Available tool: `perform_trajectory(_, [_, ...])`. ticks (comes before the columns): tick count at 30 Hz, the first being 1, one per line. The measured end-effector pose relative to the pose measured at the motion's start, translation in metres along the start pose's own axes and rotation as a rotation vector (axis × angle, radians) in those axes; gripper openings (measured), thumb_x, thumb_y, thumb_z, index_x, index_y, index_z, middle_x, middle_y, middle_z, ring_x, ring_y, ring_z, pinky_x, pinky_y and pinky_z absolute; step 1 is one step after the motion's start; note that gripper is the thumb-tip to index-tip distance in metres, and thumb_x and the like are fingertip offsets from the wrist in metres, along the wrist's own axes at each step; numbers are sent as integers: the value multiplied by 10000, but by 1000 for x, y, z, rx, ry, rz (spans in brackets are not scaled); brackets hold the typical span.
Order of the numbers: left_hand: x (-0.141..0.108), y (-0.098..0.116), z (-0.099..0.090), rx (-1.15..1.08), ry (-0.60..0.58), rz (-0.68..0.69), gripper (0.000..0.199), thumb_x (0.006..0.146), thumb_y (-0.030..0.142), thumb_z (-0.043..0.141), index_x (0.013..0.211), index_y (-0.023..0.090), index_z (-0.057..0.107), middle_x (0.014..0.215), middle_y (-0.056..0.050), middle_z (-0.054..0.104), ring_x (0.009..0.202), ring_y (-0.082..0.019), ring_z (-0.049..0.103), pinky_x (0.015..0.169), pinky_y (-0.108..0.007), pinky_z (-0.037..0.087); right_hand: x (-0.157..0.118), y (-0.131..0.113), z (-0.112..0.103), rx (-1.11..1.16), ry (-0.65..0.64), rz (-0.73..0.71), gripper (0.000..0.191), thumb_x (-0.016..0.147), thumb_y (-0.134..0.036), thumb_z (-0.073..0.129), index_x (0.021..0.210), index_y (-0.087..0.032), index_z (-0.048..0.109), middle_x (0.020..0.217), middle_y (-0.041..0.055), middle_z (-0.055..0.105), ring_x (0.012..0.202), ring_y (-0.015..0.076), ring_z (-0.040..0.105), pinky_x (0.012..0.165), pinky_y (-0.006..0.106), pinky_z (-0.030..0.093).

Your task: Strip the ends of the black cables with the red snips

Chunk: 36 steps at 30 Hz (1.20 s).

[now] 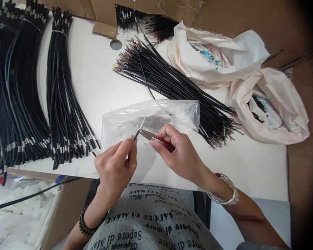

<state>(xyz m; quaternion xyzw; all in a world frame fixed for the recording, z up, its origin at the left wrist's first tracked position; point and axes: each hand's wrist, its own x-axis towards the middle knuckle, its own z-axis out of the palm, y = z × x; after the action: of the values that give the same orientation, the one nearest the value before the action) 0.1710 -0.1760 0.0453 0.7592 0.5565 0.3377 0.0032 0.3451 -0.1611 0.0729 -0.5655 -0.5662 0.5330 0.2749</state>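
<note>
My left hand (pixel 117 159) pinches a black cable (pixel 137 134) close to its end, where a pale stripped tip sticks up. In my right hand (pixel 181 149) are small snips with red handles (pixel 167 143). Their metal blades (pixel 146 134) reach left to the cable, at the lower edge of the pale tip; whether they cut into it I cannot tell. Just behind both hands lies a clear plastic bag (pixel 114 121) with a grey mass of tiny pieces (pixel 153 122) inside.
Black cable bundles (pixel 59 83) lie at the left, their ends banded. A loose pile of cables with bared wires (pixel 172 83) crosses the table (pixel 91 52). Two white bags (pixel 240 73) (pixel 297 114) stand at the right. Cardboard (pixel 224 17) borders the back.
</note>
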Motion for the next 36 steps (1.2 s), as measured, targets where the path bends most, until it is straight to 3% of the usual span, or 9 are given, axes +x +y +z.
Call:
perform_trajectory(16, [-1,0,4,-40,56,-47,103,832,140,682,765,174,611,472,90,448,390,-38,320,420,-186,269,4,7,7,204,-5,2,268,914,-326,563,734,-228,391,514,-113,350,454,61,271,428,239,212])
perform_trajectory(24, [2,-5,3,72,-56,32,160,849,166,657,693,178,621,441,71,466,392,-57,337,414,-226,206,7,16,-1,91,-12,36,277,907,-353,558,733,-221,389,548,-95,387,490,70,336,470,242,240])
perform_trajectory(36, [2,-9,1,165,-25,159,235,849,165,672,634,177,580,442,61,500,390,-64,395,406,-243,220,8,12,-1,36,-60,101,276,870,-407,603,762,-212,441,583,-75,464,520,84,398,497,241,270])
